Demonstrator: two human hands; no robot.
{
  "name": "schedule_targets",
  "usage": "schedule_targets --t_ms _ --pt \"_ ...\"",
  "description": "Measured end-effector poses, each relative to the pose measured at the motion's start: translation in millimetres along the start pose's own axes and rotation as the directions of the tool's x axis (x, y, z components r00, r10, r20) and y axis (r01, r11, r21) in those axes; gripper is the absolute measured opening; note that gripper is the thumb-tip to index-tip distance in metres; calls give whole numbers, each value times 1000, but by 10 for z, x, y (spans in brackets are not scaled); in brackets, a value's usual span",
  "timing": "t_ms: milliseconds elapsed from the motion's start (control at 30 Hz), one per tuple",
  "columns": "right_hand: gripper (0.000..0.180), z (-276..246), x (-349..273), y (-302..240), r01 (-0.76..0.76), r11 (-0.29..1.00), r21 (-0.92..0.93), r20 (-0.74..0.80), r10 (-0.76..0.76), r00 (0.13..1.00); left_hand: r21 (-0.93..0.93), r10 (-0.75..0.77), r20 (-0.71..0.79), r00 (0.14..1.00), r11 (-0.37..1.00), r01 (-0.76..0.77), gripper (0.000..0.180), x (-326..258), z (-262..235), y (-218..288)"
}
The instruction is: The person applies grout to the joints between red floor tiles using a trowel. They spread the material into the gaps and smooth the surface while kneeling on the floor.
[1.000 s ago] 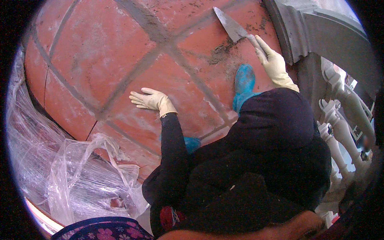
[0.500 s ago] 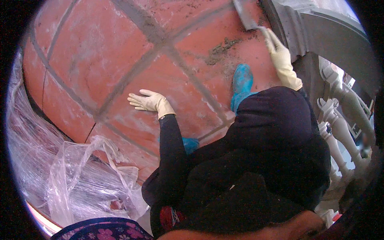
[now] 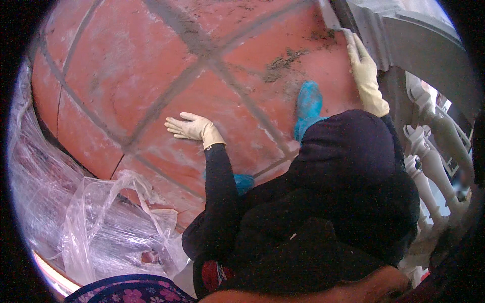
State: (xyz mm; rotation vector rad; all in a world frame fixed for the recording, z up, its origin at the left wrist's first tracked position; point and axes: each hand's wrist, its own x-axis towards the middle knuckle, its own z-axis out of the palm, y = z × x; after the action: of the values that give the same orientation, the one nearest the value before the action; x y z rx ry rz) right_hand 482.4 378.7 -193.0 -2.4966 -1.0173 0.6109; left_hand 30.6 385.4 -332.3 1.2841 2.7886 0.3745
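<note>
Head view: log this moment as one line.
left hand: gloved, flat on red tile floor | right hand: gloved, reaching to floor edge by grey wall base | grey mortar smear on tile | clear plastic sheet at left

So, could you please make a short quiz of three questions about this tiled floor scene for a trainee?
1. True or false: the left hand lies flat on the red tile floor.
2. What colour are the shoe covers? A) blue B) green C) yellow
3. What lies in a heap at the lower left?

Key: 1 true; 2 A; 3 clear plastic sheeting.
</note>
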Motion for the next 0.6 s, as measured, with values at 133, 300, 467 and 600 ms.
schedule_targets --t_ms 133,300,467,600 --pt "45 157 -395 -163 358 933 27 348 -344 872 14 -10 14 1000 1000 10 55 -7 12 -14" --pt "48 456 -641 -200 449 864 -227 506 -290 813 18 0 10 1000 1000 -1 54 -4 11 -20" --pt "46 375 -469 -56 211 973 -90 327 -172 929 33 -15 13 1000 999 15 54 0 12 -19" --pt "49 154 -337 26 64 998 -18 47 -63 997 7 -8 -9 1000 1000 8 54 -2 32 -32"
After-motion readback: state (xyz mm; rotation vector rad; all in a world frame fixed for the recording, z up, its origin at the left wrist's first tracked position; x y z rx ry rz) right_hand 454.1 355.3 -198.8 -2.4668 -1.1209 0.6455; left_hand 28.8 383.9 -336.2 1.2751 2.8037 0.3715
